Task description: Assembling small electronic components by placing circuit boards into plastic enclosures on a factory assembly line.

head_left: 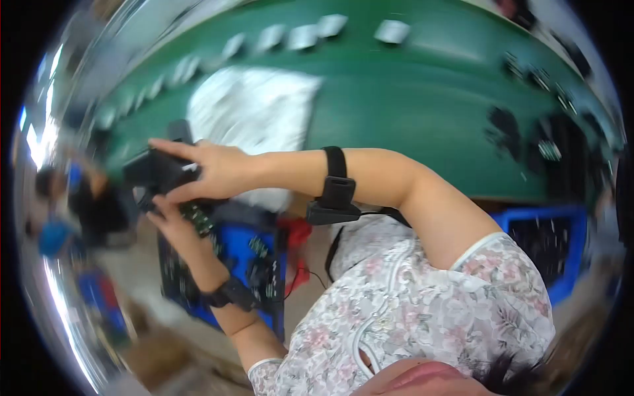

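Observation:
At the left end of the green table, my right hand (221,173) reaches across and grips a black box-shaped object (153,170), its fingers over the top and its thumb along the near side. Below it, my left hand (177,223) has its fingers at the same object's lower edge, closed against it. Motion blur hides the object's exact kind. A dark grey upright piece (179,131) shows just behind it; whether the two are joined I cannot tell. Both wrists wear black straps with small modules.
A crumpled white sheet (254,99) lies on the green table (383,119). Several small white pieces (304,37) line its far side. Black parts (505,129) lie at right. Blue crates with circuit boards (257,247) and dark parts (538,244) stand below the near edge. Another person (56,198) is at left.

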Available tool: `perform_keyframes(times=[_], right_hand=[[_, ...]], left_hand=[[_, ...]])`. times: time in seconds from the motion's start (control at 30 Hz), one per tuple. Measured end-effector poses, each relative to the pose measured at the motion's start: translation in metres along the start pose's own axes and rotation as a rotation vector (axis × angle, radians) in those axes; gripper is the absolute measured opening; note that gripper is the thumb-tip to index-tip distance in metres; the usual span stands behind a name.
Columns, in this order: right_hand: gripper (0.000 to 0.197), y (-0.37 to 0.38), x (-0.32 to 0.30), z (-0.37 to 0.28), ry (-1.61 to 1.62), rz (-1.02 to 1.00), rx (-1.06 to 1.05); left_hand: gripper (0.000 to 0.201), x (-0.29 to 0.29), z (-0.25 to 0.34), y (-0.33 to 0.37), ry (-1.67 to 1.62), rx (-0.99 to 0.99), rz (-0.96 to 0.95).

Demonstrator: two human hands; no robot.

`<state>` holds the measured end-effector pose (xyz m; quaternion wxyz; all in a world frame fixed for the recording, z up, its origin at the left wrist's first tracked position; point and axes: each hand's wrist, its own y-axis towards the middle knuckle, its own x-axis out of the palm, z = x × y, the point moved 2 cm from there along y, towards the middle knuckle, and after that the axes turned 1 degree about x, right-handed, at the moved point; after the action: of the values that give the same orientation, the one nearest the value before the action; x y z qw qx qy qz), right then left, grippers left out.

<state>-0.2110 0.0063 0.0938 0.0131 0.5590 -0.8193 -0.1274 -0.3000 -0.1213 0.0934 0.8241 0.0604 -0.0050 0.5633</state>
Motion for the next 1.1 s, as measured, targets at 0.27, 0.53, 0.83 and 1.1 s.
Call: perform_keyframes(times=[0.27,0.53,0.83,1.1], right_hand=[[0.084,-0.133,-0.165,-0.008,-0.224,0.82,-0.202],[0.085,-0.3,-0.262,-0.058,-0.547,1.318,0.029],[0.075,-0.457,-0.347,-0.014,-0.628,1.347,0.306],[0.057,-0.479,-0.356,-0.013,-0.417,1.384,0.115]], left_hand=[[0.061,0.233,-0.003,-0.055,-0.15,0.0,-0.847],[0.067,0.402,-0.003,-0.208,-0.607,0.057,-1.457],[0.062,0.493,-0.097,-0.357,-0.54,-0.234,-1.474],[0.06,0.501,-0.108,-0.383,-0.503,-0.22,-1.569]])
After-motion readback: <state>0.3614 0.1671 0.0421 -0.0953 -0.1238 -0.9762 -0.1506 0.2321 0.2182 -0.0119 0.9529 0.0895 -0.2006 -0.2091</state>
